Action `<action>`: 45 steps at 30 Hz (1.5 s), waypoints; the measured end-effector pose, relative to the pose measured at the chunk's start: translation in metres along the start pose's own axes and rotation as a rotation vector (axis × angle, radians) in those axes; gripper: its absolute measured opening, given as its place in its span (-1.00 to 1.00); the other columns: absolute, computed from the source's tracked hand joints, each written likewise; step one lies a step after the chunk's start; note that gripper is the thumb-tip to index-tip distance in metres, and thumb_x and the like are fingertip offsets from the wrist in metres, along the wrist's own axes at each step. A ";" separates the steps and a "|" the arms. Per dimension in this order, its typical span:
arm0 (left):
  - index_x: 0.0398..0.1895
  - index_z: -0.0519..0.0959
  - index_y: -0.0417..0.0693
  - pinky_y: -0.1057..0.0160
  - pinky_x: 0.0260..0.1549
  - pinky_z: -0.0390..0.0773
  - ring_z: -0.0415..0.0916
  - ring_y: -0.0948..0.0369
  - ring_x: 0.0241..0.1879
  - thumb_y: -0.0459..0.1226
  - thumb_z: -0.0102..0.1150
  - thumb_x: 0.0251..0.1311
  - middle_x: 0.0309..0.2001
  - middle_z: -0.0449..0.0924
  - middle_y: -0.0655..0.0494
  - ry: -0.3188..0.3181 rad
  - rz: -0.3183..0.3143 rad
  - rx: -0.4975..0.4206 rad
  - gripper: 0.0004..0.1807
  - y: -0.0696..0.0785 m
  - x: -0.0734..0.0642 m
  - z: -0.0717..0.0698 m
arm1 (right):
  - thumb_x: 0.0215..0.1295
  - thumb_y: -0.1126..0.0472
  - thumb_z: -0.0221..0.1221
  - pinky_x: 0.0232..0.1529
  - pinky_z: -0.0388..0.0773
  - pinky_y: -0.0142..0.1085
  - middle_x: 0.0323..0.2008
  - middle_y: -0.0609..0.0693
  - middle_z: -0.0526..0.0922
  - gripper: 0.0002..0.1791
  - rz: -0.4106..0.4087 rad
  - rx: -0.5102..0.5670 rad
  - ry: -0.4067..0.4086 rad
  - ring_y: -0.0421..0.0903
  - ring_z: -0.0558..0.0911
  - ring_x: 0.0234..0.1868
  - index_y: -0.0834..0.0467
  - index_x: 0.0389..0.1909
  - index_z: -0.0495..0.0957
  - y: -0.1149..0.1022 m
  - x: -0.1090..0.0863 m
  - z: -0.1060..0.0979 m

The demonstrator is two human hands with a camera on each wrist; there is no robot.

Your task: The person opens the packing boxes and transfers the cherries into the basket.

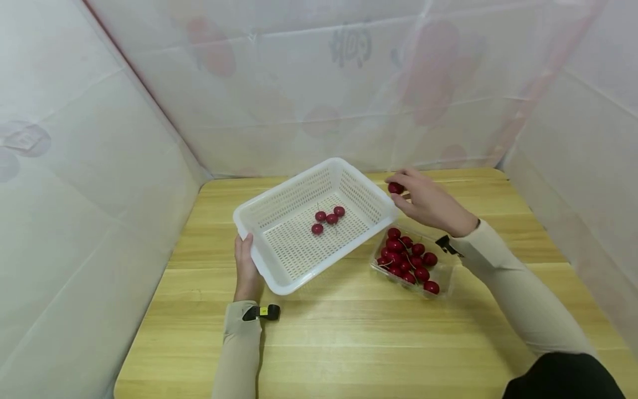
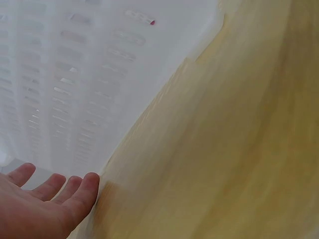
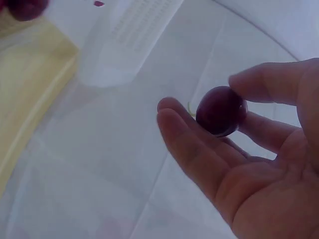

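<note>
A white plastic basket (image 1: 304,260) with slotted walls and floor tilts over the table. Inside it lie several dark red cherries (image 1: 332,219), some with stems. My left hand (image 1: 247,271) holds the basket at its left end, thumb by the rim; the left wrist view has its fingers (image 2: 89,186) under the basket's side. Just off the basket's right corner, my right hand (image 1: 428,202) pinches a single cherry (image 3: 219,112) between thumb and fingers. Below that hand, a clear plastic box (image 1: 443,280) holds many more cherries (image 1: 406,260).
Everything is set over a light wooden table (image 1: 319,343). Whitish sheeting with faint red prints hangs as walls at the back (image 1: 299,83), left (image 1: 75,221) and right (image 1: 588,183). A black rounded thing (image 1: 563,379) shows at the lower right.
</note>
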State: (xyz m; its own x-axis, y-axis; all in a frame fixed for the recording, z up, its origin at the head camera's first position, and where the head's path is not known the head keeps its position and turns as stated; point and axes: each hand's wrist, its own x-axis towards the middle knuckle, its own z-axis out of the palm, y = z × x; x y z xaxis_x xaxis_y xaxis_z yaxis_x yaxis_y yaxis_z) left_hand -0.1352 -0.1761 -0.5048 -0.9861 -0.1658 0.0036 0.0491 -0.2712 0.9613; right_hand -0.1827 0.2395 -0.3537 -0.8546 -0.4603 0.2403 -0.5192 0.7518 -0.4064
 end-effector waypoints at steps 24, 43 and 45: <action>0.58 0.11 0.20 -0.08 0.17 0.69 0.46 -0.31 0.31 0.18 -0.17 0.56 0.41 0.32 -0.39 -0.002 -0.005 -0.001 -0.35 -0.008 0.003 0.006 | 0.43 0.43 0.11 0.05 0.65 -0.14 -0.05 0.10 0.63 -0.75 0.047 -0.267 -0.489 0.00 0.58 -0.12 0.24 0.05 0.59 -0.024 0.147 0.089; 0.59 0.09 0.20 -0.03 0.14 0.71 0.49 -0.28 0.30 0.17 -0.21 0.58 0.41 0.33 -0.40 -0.017 0.016 0.010 -0.36 -0.007 0.008 0.009 | 0.40 0.36 0.22 0.03 0.67 -0.17 -0.02 0.13 0.67 -0.75 0.122 -0.367 -0.635 0.01 0.64 -0.06 0.18 0.06 0.52 -0.002 0.151 0.133; 0.59 0.09 0.21 -0.02 0.14 0.72 0.50 -0.27 0.29 0.18 -0.21 0.58 0.41 0.34 -0.38 -0.015 0.010 0.016 -0.36 -0.007 0.008 0.008 | 0.44 0.35 0.19 -0.01 0.66 -0.19 -0.06 0.11 0.67 -0.79 0.133 -0.359 -0.637 0.00 0.63 -0.09 0.18 0.04 0.52 -0.002 0.151 0.133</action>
State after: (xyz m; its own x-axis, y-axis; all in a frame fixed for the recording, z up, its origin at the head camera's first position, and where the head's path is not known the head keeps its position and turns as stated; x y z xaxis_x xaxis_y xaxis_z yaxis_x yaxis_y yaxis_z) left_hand -0.1452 -0.1676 -0.5095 -0.9879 -0.1539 0.0178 0.0570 -0.2545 0.9654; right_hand -0.3100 0.1058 -0.4343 -0.7976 -0.4572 -0.3934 -0.4750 0.8781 -0.0574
